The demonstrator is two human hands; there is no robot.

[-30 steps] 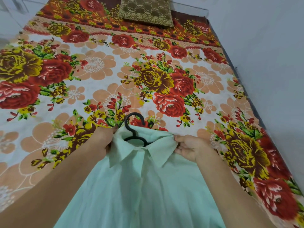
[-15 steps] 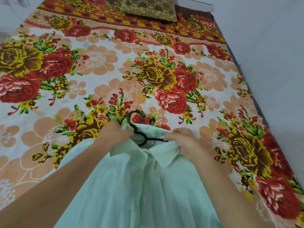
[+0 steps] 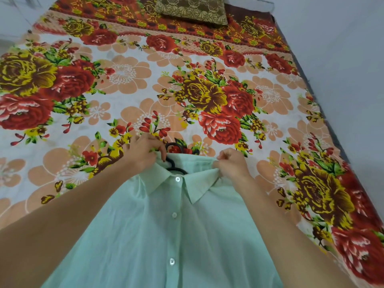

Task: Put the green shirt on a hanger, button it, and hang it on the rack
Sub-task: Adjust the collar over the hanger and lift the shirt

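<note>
The shirt [image 3: 166, 235], laid on the bed [image 3: 124, 90], is already fitted over the hanger [image 3: 173, 164]. Its collar is pinched by curled fingers of the left hand [image 3: 143, 154] and right hand [image 3: 230, 163]. Buttoning cannot be confirmed, and hanging is left.

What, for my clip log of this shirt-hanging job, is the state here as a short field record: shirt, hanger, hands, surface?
shirt: green shirt front up, collar away from the person, three white buttons showing down the front
hanger: black hanger inside the collar, hook poking out above it
left hand: grips the collar's left side beside the hanger neck
right hand: pinches the collar's right side
surface: floral bedsheet; patterned cushion at the far end
rack: not in view
</note>
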